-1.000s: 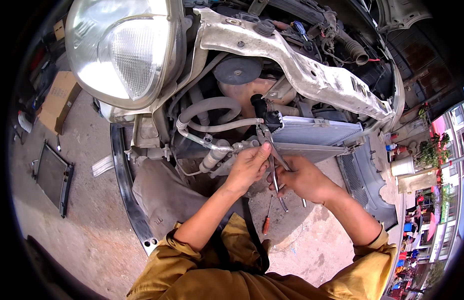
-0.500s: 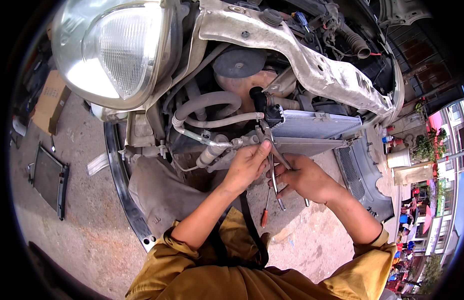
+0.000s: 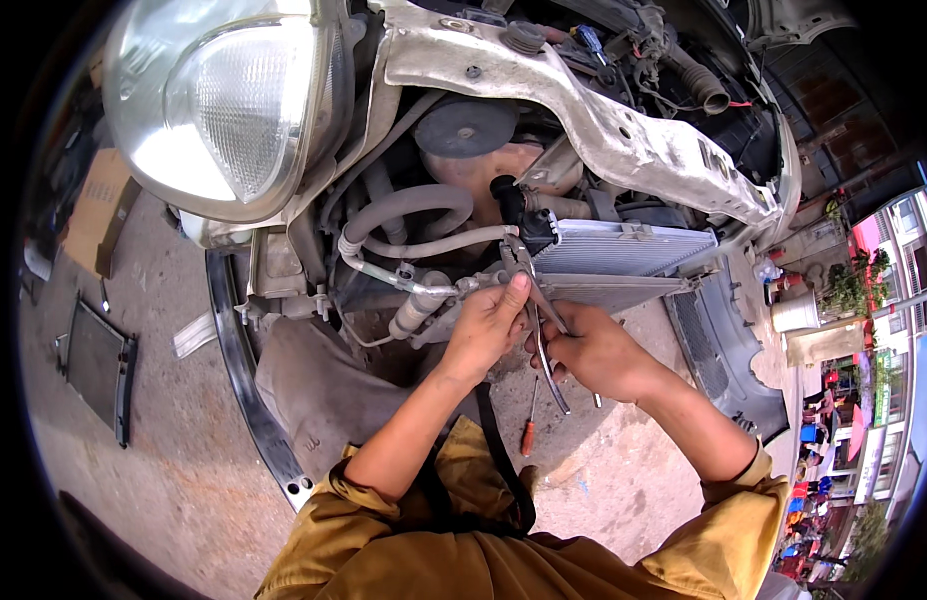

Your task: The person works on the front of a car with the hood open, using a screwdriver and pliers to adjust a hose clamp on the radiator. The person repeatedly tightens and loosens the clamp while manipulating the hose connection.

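Metal pliers have their jaws at the end of a thin grey hose, beside a black fitting on the radiator. My left hand is closed on the pliers just below the jaws, thumb on top. My right hand is closed round their long handles, lower and to the right. Whether the jaws grip the hose end or a clamp on it is too small to tell. A grey curved pipe and a metal cylinder sit to the left.
A headlamp and metal crossmember frame the engine bay. A screwdriver, removed bumper piece, old radiator, cardboard box and grille panel lie on the ground. Distant people and buildings line the right edge.
The whole view has shifted slightly. Both hands and the pliers sit a little higher and left in the picture, with the jaws still at the hose end.
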A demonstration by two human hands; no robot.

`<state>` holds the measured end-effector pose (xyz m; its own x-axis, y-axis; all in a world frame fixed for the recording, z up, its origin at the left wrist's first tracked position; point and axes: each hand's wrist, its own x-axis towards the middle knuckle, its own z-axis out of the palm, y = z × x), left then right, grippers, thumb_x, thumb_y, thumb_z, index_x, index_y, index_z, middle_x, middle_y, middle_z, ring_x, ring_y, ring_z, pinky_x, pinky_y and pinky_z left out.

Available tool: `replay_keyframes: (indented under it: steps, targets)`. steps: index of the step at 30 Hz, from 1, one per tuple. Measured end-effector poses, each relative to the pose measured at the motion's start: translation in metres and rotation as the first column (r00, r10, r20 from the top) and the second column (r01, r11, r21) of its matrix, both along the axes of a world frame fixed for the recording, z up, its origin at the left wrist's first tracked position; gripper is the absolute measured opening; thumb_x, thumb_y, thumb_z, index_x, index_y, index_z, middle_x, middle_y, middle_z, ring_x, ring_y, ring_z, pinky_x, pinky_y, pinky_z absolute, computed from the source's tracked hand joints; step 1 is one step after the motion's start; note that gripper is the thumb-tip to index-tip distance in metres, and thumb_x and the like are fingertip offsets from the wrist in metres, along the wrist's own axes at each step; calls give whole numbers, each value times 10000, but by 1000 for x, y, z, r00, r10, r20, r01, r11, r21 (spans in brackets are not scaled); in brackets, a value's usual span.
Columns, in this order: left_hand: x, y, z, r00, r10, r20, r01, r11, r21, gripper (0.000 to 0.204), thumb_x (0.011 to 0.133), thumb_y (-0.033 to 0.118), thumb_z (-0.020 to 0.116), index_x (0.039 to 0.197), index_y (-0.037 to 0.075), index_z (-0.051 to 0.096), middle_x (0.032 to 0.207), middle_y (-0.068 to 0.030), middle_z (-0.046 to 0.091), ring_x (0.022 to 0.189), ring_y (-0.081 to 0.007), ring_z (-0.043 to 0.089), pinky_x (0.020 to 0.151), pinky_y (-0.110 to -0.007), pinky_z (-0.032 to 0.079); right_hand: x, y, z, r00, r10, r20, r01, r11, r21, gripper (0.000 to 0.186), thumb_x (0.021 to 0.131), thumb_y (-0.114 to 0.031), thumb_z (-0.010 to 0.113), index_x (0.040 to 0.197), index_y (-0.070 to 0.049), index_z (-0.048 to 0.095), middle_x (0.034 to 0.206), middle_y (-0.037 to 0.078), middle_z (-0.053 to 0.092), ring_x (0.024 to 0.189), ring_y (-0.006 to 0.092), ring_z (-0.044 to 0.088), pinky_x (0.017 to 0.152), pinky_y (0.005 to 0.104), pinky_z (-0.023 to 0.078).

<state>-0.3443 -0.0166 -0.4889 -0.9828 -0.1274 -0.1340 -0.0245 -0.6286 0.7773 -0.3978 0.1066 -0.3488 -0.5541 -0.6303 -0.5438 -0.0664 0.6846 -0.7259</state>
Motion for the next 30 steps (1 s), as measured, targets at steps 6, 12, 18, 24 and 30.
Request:
replay_keyframes:
  steps: [6, 12, 18, 24, 30]
  targets:
    - [8, -24, 13, 999, -1, -46, -16, 925, -381, 493, 1039, 474, 558, 1010, 0, 694, 683, -4, 547, 571, -87, 470, 526, -252, 361, 7, 2, -24, 996, -90, 29, 91, 996, -21, 268, 964, -28, 445, 1219, 27, 507, 914, 80, 589, 757, 157, 587, 604, 310, 520]
    - [33, -61, 53, 930, 284, -235, -329, 350, -877, 280, 957, 281, 685, 1095, 38, 697, 953, -176, 740, 841, -379, 710, 726, -426, 530, 20, 2, -28, 958, -255, 133, 260, 966, -18, 363, 945, -4, 396, 1301, -54, 444, 868, 64, 514, 650, 135, 505, 522, 306, 456]
    - [11, -70, 45, 886, 274, -374, -298, -281, -912, 269, 913, 184, 670, 1170, 110, 697, 907, -132, 730, 697, -352, 714, 601, -461, 565, 16, 1, -21, 943, -233, 238, 260, 962, -87, 358, 935, 7, 389, 1282, -49, 458, 841, 56, 502, 600, 119, 476, 479, 303, 400]
    - [-4, -68, 44, 898, 209, -387, -281, -404, -871, 205, 882, 141, 666, 1076, 83, 700, 833, -121, 710, 679, -327, 714, 575, -449, 559, 12, 0, -10, 942, -247, 229, 261, 965, -35, 346, 934, -9, 413, 1274, -29, 474, 834, 60, 509, 585, 124, 485, 463, 315, 408]
    - [-9, -72, 42, 873, 157, -461, -381, -372, -847, 142, 858, 120, 687, 989, 63, 690, 790, -105, 695, 687, -306, 706, 563, -433, 552, 17, -4, -14, 972, -174, 160, 183, 982, -45, 351, 943, -29, 432, 1291, -2, 468, 823, 72, 526, 575, 145, 521, 457, 335, 450]
